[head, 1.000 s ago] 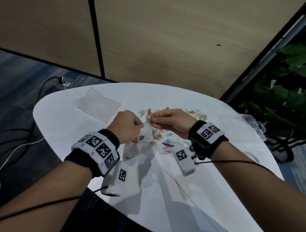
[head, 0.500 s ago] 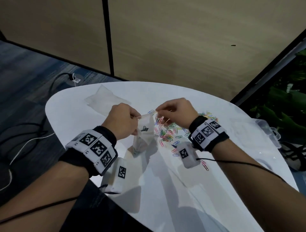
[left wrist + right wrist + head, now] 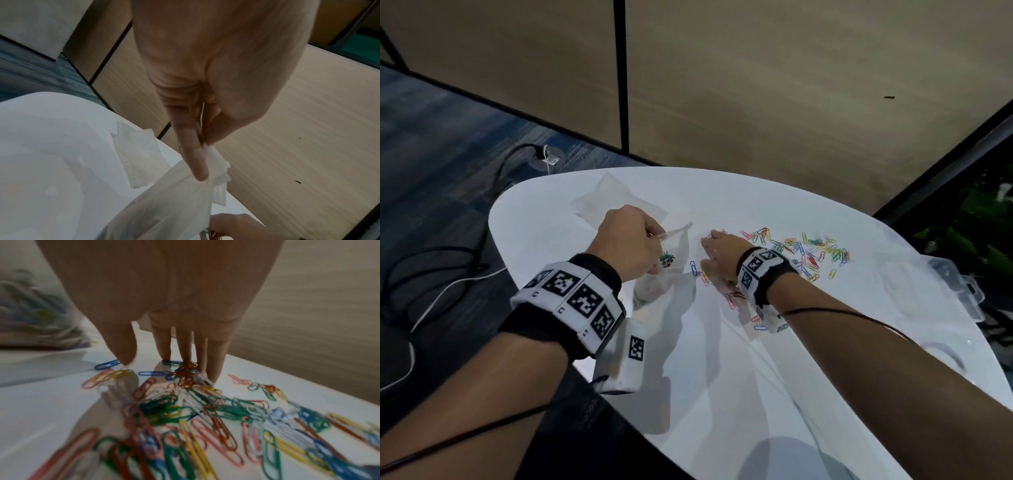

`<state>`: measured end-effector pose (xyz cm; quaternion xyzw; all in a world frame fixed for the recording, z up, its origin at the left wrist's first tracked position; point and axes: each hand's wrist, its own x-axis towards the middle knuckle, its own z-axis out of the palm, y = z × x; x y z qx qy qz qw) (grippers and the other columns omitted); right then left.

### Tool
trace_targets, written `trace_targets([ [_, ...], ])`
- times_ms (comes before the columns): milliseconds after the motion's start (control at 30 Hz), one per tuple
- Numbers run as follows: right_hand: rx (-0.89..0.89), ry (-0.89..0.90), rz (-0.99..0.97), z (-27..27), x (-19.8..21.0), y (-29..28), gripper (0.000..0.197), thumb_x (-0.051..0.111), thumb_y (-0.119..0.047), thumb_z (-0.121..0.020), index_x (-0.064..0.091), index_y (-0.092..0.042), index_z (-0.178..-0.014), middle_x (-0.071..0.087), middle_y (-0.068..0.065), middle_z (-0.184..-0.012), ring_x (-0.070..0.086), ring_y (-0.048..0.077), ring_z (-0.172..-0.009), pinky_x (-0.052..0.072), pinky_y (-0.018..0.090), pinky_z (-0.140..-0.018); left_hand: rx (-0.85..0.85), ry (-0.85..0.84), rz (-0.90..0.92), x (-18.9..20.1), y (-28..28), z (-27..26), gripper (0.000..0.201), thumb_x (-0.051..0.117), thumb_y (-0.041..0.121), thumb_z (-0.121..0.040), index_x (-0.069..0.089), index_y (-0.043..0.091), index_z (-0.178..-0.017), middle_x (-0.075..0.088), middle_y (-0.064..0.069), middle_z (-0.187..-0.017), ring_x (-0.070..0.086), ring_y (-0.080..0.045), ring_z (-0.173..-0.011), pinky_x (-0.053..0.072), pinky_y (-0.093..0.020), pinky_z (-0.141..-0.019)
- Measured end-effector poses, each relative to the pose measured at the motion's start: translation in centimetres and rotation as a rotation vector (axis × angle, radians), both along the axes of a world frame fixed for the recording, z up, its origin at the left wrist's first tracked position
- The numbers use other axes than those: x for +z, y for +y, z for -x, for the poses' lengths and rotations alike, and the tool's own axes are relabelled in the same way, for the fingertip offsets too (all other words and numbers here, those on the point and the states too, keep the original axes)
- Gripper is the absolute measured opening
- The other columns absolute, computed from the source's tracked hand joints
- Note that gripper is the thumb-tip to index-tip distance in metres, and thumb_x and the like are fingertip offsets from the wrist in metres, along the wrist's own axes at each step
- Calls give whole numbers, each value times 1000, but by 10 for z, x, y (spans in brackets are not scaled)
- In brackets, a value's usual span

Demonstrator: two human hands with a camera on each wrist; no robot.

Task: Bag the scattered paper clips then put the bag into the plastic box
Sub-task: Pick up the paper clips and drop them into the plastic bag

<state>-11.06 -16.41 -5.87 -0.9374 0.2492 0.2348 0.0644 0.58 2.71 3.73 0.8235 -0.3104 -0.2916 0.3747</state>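
We pinch the rim of the small clear plastic bag [image 3: 669, 263] in our left hand [image 3: 628, 241]; our right hand [image 3: 717, 255] spreads straight fingertips [image 3: 217, 369] onto the scattered coloured paper clips [image 3: 808, 251] on the white worktop [image 3: 756, 359]; the clear plastic box [image 3: 959, 284] sits far right.

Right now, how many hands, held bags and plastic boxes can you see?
Hands: 2, left hand and right hand
bag, held: 1
plastic box: 1
Total: 4
paper clips: too many to count
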Motion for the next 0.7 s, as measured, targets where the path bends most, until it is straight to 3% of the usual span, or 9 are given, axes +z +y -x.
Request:
trace_targets([
  [67,-2,-63,64,9,-2,6,13,54,-15,-88,60,-12,-100,57,11,-114,58,29,-107,45,32,-83,-10,-5,-4,1,2,0,26,51,-4,-90,74,3,-101,74,-18,-86,76,-27,-61,65,-41,-71],
  [100,-11,-90,90,13,-3,7,11,57,-9,-86,63,-12,-95,59,10,-107,61,28,-101,47,31,-79,-17,-8,-7,2,2,1,27,50,-4,-90,74,3,-100,74,-17,-86,76,-27,-61,65,-41,-71],
  [200,-76,-119,115,27,2,7,20,63,-6,-84,74,-13,-99,67,7,-104,66,25,-96,55,32,-85,-40,-6,-16,5,3,6,27,50,-4,-90,74,4,-99,74,-16,-81,75,-27,-61,65,-41,-71],
  [267,-210,-203,47,36,8,2,22,61,-5,-86,77,-13,-98,73,6,-100,68,22,-93,56,31,-88,-45,5,-20,6,2,9,26,51,-4,-90,74,3,-100,73,-15,-78,75,-27,-60,65,-41,-70],
  [367,-506,-402,-103,49,21,-6,12,70,-11,-84,79,-14,-92,76,2,-89,68,15,-80,55,22,-78,-63,16,-37,6,-3,14,26,51,-4,-89,74,4,-99,73,-15,-75,75,-27,-60,65,-41,-70],
  [433,-759,-594,-322,58,36,-9,9,75,-10,-81,78,-11,-89,75,6,-85,72,18,-75,59,24,-75,-80,28,-44,6,-8,19,26,52,-4,-89,74,4,-99,74,-15,-74,75,-28,-61,65,-41,-71],
  [500,-963,-830,-689,62,59,-1,11,75,-1,-81,75,-4,-91,73,15,-86,72,24,-72,61,30,-74,-92,34,-53,6,-11,24,24,53,-4,-88,73,4,-99,73,-15,-74,76,-28,-62,64,-41,-72],
  [600,-1005,-996,-1060,59,90,22,14,70,5,-83,71,2,-97,71,12,-80,69,20,-68,60,23,-67,-89,47,-55,4,-16,30,23,53,-5,-88,74,2,-96,74,-15,-74,75,-29,-62,65,-42,-70],
  [700,-975,-1048,-1201,49,101,49,20,68,4,-85,68,5,-105,71,12,-84,69,19,-73,60,24,-73,-75,79,-56,1,-20,33,22,53,-4,-89,74,3,-95,74,-15,-74,75,-28,-60,65,-42,-69],
])
